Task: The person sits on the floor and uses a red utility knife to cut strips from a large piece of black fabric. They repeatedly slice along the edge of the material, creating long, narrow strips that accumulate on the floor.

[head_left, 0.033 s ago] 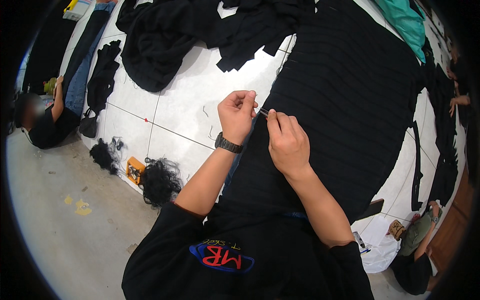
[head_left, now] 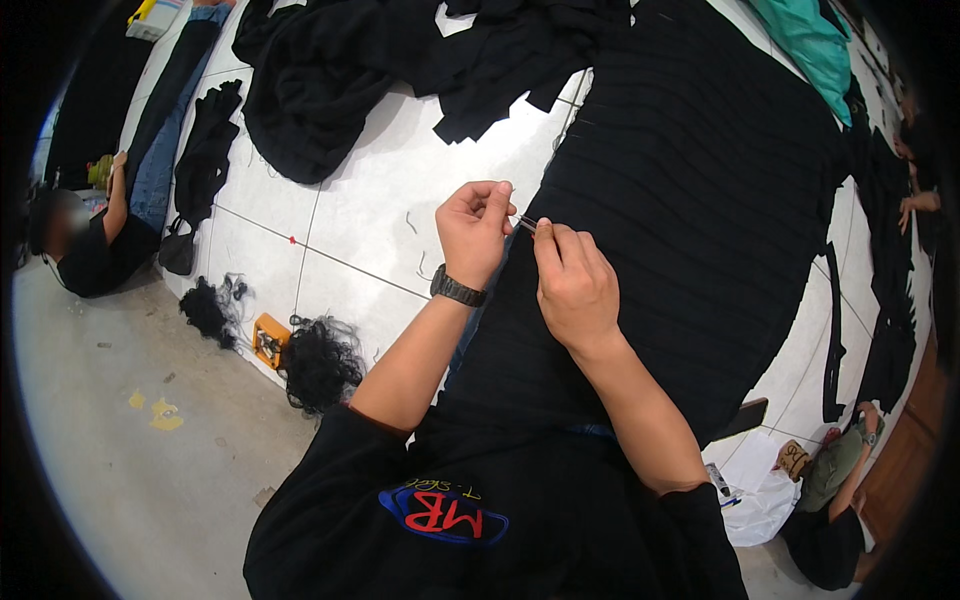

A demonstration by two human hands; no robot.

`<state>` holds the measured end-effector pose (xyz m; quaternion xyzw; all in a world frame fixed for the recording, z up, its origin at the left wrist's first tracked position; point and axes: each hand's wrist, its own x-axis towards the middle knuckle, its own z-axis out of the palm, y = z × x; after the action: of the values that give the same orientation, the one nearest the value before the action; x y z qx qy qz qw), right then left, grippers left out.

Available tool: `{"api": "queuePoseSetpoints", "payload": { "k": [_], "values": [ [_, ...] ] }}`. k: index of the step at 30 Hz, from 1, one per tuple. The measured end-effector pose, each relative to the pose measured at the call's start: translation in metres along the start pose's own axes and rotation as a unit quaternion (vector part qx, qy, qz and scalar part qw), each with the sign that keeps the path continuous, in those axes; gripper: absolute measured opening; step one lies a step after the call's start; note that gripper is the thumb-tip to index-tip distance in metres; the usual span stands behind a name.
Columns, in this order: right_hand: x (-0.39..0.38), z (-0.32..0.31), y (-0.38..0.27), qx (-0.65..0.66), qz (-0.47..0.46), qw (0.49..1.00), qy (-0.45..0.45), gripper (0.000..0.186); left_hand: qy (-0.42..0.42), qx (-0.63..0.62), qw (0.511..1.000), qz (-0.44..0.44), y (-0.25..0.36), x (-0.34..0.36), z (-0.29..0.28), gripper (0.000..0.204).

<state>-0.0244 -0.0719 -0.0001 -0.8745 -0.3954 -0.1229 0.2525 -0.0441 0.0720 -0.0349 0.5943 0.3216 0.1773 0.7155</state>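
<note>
right hand (head_left: 578, 285) pinched a slim metal tool (head_left: 528, 224) at frame center, by the black cloth's (head_left: 680, 190) left edge. left hand (head_left: 472, 232) had fingertips pressed together just beside it, contents too small to tell.

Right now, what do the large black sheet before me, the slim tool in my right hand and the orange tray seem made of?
The large black sheet looks like matte fabric, given its soft ripples. The slim tool in your right hand is probably metal, from its thin, pale glint, but it's too small to be sure. The orange tray seems plastic, with smooth, even colour.
</note>
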Motion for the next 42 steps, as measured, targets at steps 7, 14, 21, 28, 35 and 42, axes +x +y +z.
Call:
{"api": "queuePoseSetpoints", "payload": {
  "k": [7,14,21,28,35,42],
  "values": [
    [-0.003,-0.009,-0.001,0.045,0.06,0.997,-0.019,0.03,0.042,0.056,0.996,0.054,-0.008,-0.002,-0.025,0.016],
    [-0.02,-0.053,0.027,0.26,0.235,0.936,0.017,0.028,-0.087,0.666,0.729,0.13,-0.023,-0.01,-0.172,0.031],
    [-0.032,-0.031,0.022,0.58,0.402,0.708,0.022,0.026,-0.24,0.157,0.951,-0.12,0.016,-0.034,-0.044,0.034],
    [-0.048,-0.014,0.012,0.521,0.393,0.758,-0.003,0.027,-0.204,0.102,0.949,-0.217,0.013,-0.021,-0.046,0.018],
    [-0.029,-0.031,-0.005,0.235,0.194,0.951,-0.05,0.029,-0.172,0.052,0.963,-0.202,0.009,-0.027,-0.066,0.013],
    [-0.021,-0.021,-0.022,0.065,0.028,0.995,-0.069,0.026,-0.153,0.039,0.968,-0.197,0.009,-0.032,-0.065,0.013]
  ]
}}
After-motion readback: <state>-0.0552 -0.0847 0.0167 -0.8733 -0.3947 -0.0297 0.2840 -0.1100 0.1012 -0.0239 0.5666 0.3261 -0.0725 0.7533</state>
